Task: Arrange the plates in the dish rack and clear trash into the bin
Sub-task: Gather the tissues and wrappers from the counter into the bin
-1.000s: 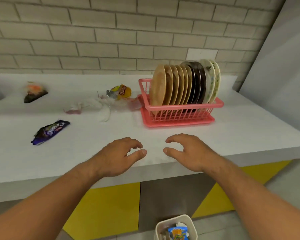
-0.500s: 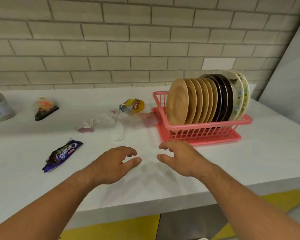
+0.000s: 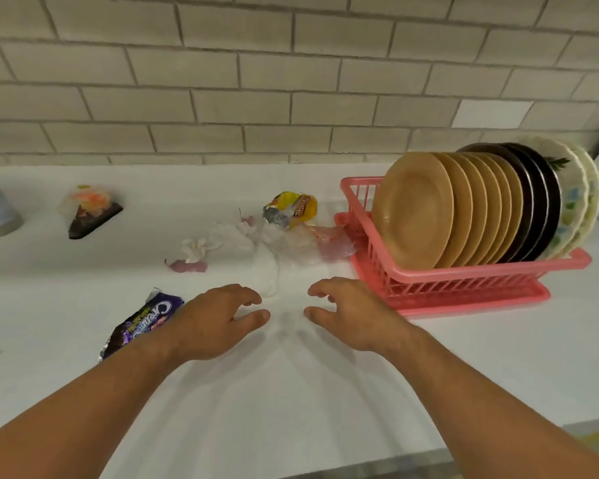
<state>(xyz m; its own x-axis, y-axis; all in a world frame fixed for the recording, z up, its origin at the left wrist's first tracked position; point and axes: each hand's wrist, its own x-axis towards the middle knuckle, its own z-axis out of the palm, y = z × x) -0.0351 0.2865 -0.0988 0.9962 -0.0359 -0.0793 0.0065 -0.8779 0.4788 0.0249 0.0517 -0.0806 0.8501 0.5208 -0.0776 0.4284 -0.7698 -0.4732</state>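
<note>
The counter (image 3: pixel 325 392) had drawn nearer and the bin had dropped from view. In the rack (image 3: pixel 464 281) the plates (image 3: pixel 412 209) stood upright, so racking looked done. The left hand (image 3: pixel 211 323) and right hand (image 3: pixel 357 312) had advanced, loosely curled and empty, toward the wrappers (image 3: pixel 274 243) just beyond.

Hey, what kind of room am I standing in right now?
Most likely a kitchen: a white counter against a tiled wall, with a pink dish rack full of upright plates.

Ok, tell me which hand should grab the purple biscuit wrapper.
Left. The left hand is open right beside the purple wrapper; the right hand sits nearer the pink rack.
</note>
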